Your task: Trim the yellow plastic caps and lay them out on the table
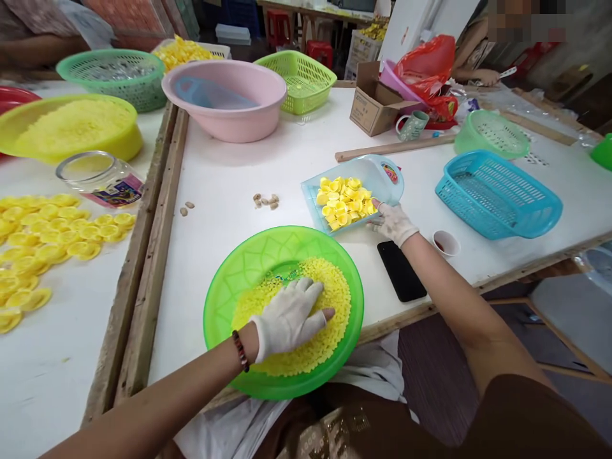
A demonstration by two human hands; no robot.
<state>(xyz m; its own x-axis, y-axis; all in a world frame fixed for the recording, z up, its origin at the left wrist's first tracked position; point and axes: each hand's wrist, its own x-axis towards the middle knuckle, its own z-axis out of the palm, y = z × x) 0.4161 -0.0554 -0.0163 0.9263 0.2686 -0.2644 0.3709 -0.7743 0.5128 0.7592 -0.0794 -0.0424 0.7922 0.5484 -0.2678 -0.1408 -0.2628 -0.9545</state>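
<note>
My left hand [291, 315], in a white glove with bare fingertips, lies palm down with fingers spread on small yellow pellets [329, 344] in a round green basin [229, 280]. A beaded bracelet is on that wrist. My right hand [393, 223], gloved the same way, grips the near right edge of a light-blue scoop tray [370, 167]; part of its fingers is hidden. Small yellow plastic cups [345, 201] are heaped in the scoop. Beside my right forearm lie a black phone [401, 271] and a small white cup [446, 243] with dark contents.
A blue basket [497, 194] stands at right, a pink tub [224, 95] at the back. Wooden strips [148, 268] divide the table. Yellow cup pieces [62, 229], a clear jar [102, 178] and a yellow basin [129, 137] are left. Other people sit at the far corners.
</note>
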